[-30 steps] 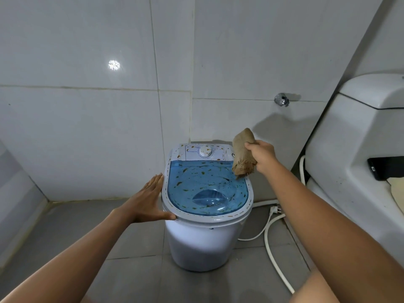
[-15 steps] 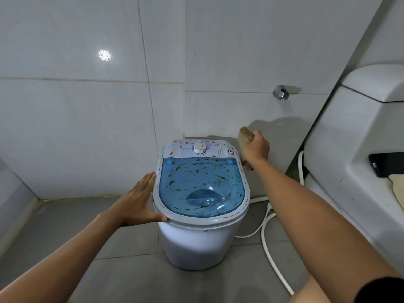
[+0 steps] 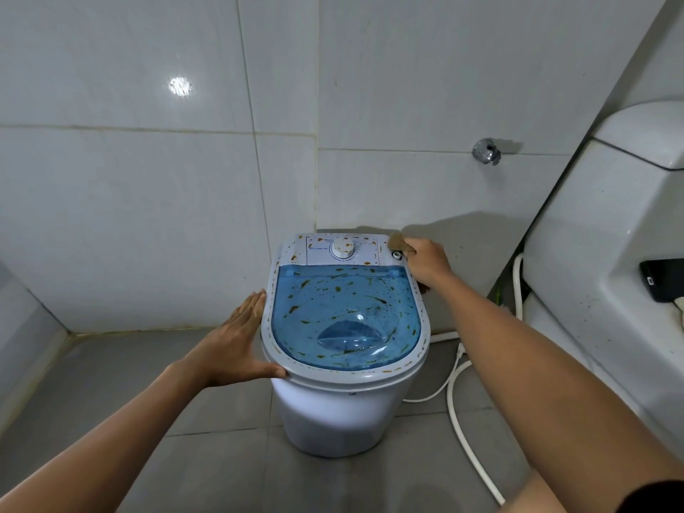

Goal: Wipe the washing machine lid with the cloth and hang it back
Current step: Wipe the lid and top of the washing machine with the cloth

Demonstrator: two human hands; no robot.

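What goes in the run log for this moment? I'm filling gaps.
phase: wipe starting | right hand: grips cloth at lid's back right corner | left hand: flat, steadying rim | lid: spotted

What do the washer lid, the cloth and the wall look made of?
Lid: translucent blue plastic, glossy; the tub shows through, with brown specks on top. Cloth, gripped by the right hand: coarse tan woven fabric, maybe burlap. Wall: glazed white tile; grout lines and a sharp light reflection.

Cloth (image 3: 398, 241): mostly hidden inside the right hand (image 3: 425, 261); only one brown end shows. Fingers: behind the hand, unseen. Dial (image 3: 343, 248) markings: too small to read. Phone (image 3: 664, 280) and white fixture (image 3: 607, 275): cut off at right edge.
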